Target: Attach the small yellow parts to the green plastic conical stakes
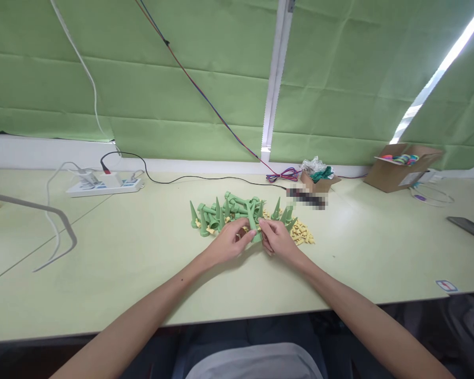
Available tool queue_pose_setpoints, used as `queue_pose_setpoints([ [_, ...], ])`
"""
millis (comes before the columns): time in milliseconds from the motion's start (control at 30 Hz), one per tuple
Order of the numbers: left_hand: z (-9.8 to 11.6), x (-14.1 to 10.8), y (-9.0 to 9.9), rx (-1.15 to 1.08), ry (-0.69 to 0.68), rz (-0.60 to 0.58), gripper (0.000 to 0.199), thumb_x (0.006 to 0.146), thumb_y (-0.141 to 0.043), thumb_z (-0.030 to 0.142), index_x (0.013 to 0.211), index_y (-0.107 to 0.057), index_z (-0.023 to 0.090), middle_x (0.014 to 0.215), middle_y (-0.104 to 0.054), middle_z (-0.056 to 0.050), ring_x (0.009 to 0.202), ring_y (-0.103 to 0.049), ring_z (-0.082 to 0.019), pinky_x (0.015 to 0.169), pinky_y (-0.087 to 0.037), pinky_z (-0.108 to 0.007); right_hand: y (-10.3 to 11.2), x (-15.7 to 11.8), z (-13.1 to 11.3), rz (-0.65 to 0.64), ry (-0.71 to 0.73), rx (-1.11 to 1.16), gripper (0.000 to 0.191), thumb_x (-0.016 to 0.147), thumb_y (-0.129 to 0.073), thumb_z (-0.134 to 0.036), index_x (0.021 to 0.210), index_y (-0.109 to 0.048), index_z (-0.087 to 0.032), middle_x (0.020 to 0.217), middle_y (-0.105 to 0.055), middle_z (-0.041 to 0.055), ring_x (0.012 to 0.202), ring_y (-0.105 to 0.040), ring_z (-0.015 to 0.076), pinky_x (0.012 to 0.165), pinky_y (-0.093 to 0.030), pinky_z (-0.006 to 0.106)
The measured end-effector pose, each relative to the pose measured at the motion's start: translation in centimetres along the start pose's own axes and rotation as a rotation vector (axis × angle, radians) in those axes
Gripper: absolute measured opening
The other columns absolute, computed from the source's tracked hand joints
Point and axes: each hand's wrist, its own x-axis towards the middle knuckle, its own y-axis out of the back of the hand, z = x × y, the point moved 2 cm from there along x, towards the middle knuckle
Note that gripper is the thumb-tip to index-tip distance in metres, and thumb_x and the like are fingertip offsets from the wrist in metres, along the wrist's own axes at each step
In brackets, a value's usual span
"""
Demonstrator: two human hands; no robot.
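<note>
Two hands, perhaps one green spike (252, 220)

A: "Which surfaces bound our workspace?"
B: "We have green coverings (174, 95) above a pale tabletop (122, 284) (a seam crosses its left part)."
A: "Light source?"
B: "We note bright light through a diagonal gap (438, 73), upper right."

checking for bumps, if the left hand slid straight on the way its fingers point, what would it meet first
Probably the right hand, just across the green cone that the left hand already holds; depth there is hard to judge.
</note>
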Motion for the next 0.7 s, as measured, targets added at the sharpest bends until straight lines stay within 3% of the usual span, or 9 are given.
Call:
queue_pose_setpoints([
  [467, 0.22, 0.01, 0.01, 0.170, -0.178, 0.036, 0.022, 0.094, -0.045, 0.033, 0.077, -0.048, 0.018, 0.085, -0.048, -0.003, 0.072, -0.047, -0.014, 0.059, -0.041, -0.024, 0.05, -0.09, -0.07, 0.016, -0.001, -0.031, 0.057, 0.093, -0.044, -0.059, 0.049, -0.038, -0.022, 0.033, -0.040, -0.0050, 0.029, -0.037, 0.0091, 0.037, -0.032, 0.023],
  [700, -0.23, 0.15, 0.02, 0.225, -0.107, 0.131, 0.020, 0.093, -0.047, 0.037, 0.094, -0.058, 0.019, 0.100, -0.054, -0.005, 0.064, -0.050, -0.011, 0.059, -0.043, -0.026, -0.01, 0.12, 0.18, 0.056, -0.021, 0.021, 0.052, 0.091, -0.044, -0.062, 0.059, -0.041, -0.021, 0.037, -0.041, -0.0071, 0.028, -0.038, 0.0093, 0.034, -0.031, 0.023],
])
